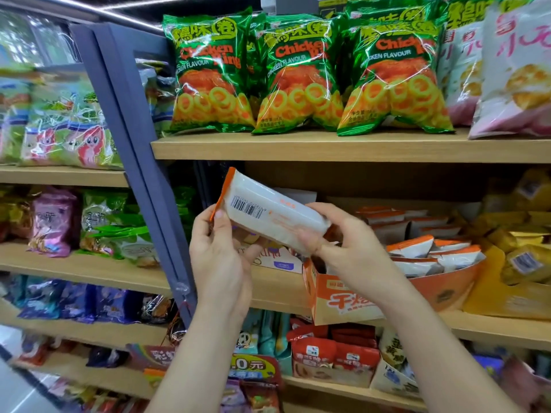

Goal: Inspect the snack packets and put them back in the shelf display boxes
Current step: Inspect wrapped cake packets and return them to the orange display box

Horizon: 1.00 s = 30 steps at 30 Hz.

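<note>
A white snack packet [268,211] with orange ends and a barcode facing me is held up in front of the middle shelf. My left hand [220,257] pinches its left orange end, thumb on the front. My right hand [343,248] grips its right end from above. Below and to the right stands an orange display box [340,296], its front partly behind my right forearm, with several more white-and-orange packets [417,248] standing in it.
Green chicken-ring bags [295,76] line the wooden shelf [328,147] above. A yellow box of gold packets [518,257] sits right of the orange box. A blue-grey upright post [143,162] divides the shelving. Red packets [334,353] fill the shelf below.
</note>
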Each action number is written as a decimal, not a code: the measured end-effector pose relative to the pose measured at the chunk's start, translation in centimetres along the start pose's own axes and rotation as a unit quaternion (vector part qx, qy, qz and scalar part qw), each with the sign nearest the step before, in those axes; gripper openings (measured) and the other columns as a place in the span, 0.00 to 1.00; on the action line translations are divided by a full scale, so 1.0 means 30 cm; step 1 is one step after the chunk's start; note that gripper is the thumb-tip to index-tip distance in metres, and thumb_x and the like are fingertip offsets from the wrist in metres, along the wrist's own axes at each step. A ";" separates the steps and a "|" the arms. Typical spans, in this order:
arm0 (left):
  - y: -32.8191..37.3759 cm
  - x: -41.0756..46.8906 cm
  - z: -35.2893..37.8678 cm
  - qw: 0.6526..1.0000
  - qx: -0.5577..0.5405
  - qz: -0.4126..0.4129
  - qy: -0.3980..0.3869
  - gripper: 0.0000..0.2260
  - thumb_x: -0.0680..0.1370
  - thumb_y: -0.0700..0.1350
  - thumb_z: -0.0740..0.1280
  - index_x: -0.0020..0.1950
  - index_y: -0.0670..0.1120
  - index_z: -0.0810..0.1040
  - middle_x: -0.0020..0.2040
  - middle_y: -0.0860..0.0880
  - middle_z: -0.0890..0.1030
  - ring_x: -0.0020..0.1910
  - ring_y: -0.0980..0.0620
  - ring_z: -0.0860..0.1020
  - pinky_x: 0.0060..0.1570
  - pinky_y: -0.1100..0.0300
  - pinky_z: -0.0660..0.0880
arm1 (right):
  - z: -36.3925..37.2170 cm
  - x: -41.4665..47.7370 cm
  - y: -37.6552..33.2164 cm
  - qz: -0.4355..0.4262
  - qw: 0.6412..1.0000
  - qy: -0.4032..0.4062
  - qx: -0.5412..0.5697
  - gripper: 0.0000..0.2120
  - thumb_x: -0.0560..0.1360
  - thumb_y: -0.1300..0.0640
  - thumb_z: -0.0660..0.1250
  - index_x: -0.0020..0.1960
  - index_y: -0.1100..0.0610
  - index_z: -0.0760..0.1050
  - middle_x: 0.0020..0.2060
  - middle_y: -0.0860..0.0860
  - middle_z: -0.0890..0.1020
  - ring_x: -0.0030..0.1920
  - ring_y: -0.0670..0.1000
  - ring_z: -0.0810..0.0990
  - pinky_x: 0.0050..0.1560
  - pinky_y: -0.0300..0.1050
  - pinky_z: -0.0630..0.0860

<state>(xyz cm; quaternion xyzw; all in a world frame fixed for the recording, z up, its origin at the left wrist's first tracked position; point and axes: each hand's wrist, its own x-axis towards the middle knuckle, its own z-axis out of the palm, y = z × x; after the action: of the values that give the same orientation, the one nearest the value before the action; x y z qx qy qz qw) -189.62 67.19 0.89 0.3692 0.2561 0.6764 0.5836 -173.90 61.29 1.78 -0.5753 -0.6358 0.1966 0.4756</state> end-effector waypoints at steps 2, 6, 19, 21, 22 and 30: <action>0.017 -0.022 0.004 0.998 -0.032 -0.023 -0.047 0.13 0.82 0.48 0.59 0.63 0.44 0.72 0.56 0.46 0.82 0.55 0.47 0.82 0.48 0.48 0.82 | 0.009 -0.013 -0.016 0.015 0.996 0.047 0.071 0.11 0.77 0.51 0.67 0.59 0.48 0.77 0.46 0.44 0.84 0.48 0.42 0.82 0.44 0.36 0.78; 0.020 -0.105 -0.013 0.990 0.089 0.030 -0.104 0.21 0.73 0.48 0.73 0.62 0.52 0.69 0.59 0.48 0.81 0.57 0.50 0.82 0.53 0.49 0.80 | 0.030 -0.053 -0.059 0.104 0.949 0.061 0.292 0.08 0.76 0.54 0.68 0.54 0.54 0.80 0.42 0.54 0.86 0.38 0.51 0.83 0.32 0.37 0.77; 0.056 -0.233 -0.111 0.954 0.243 0.088 -0.152 0.10 0.76 0.42 0.67 0.57 0.50 0.80 0.54 0.51 0.83 0.55 0.53 0.81 0.52 0.58 0.80 | 0.108 -0.162 -0.120 0.154 0.906 0.059 0.389 0.17 0.72 0.52 0.71 0.60 0.52 0.78 0.42 0.57 0.86 0.34 0.51 0.83 0.28 0.35 0.76; 0.069 -0.242 -0.135 0.915 0.332 0.159 -0.166 0.14 0.80 0.37 0.64 0.59 0.53 0.80 0.61 0.52 0.78 0.61 0.54 0.77 0.58 0.59 0.77 | 0.112 -0.178 -0.128 0.164 0.902 0.087 0.389 0.19 0.70 0.51 0.71 0.60 0.48 0.77 0.41 0.58 0.86 0.32 0.50 0.82 0.27 0.36 0.76; 0.074 -0.241 -0.147 0.863 0.410 0.234 -0.178 0.16 0.80 0.36 0.64 0.62 0.54 0.78 0.66 0.53 0.73 0.66 0.54 0.72 0.64 0.62 0.72 | 0.113 -0.188 -0.134 0.165 0.904 0.092 0.384 0.17 0.70 0.51 0.71 0.59 0.48 0.79 0.40 0.57 0.86 0.31 0.50 0.82 0.27 0.36 0.75; 0.122 -0.269 -0.187 0.804 0.457 0.285 -0.251 0.06 0.77 0.51 0.70 0.54 0.57 0.82 0.48 0.63 0.81 0.49 0.62 0.79 0.48 0.67 0.76 | 0.114 -0.263 -0.159 0.116 0.962 -0.031 0.247 0.18 0.72 0.37 0.60 0.41 0.48 0.81 0.29 0.51 0.79 0.27 0.48 0.74 0.26 0.37 0.69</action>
<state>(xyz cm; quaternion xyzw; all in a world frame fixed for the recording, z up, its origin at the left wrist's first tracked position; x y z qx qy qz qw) -195.91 59.09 -1.22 0.8065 0.2635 0.5005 0.1723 -180.22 53.82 0.99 -0.5035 -0.5111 0.4189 0.5566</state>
